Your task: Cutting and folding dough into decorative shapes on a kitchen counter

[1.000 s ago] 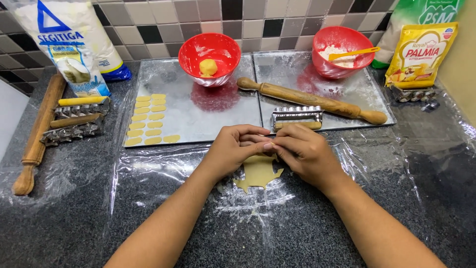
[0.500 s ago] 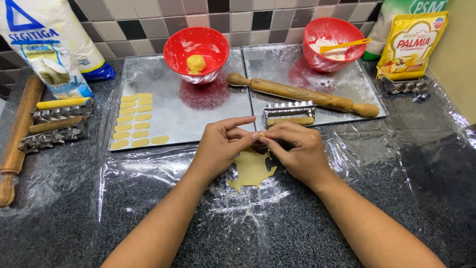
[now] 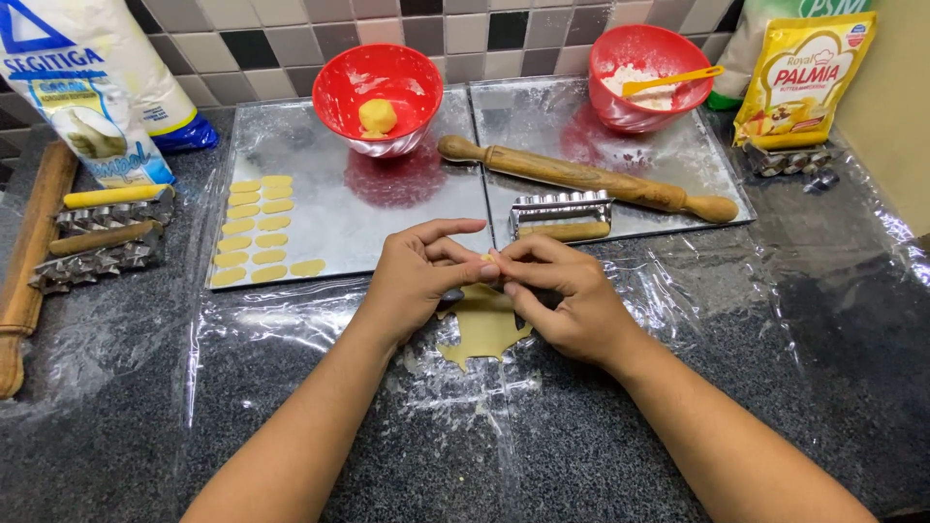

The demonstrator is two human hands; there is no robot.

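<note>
My left hand [image 3: 418,277] and my right hand [image 3: 567,295] meet above a flat sheet of yellow dough [image 3: 481,331] that lies on floured plastic wrap. Fingertips of both hands pinch one small piece of dough [image 3: 490,260] between them. Beyond them, several small oval dough pieces [image 3: 258,230] lie in two columns on the left metal tray [image 3: 387,213]. A ridged metal cutter with a wooden handle [image 3: 562,215] rests at the near edge of the right tray [image 3: 697,165].
A wooden rolling pin [image 3: 584,177] lies across the right tray. One red bowl [image 3: 378,85] holds a dough ball, another [image 3: 647,64] holds flour and a yellow spatula. Flour bag [image 3: 82,87], yellow packet [image 3: 802,77], more cutters [image 3: 97,237] and a second rolling pin [image 3: 27,261] stand around.
Both hands have risen slightly off the dough sheet toward the trays, and the left index finger has straightened while they keep pinching the small piece.
</note>
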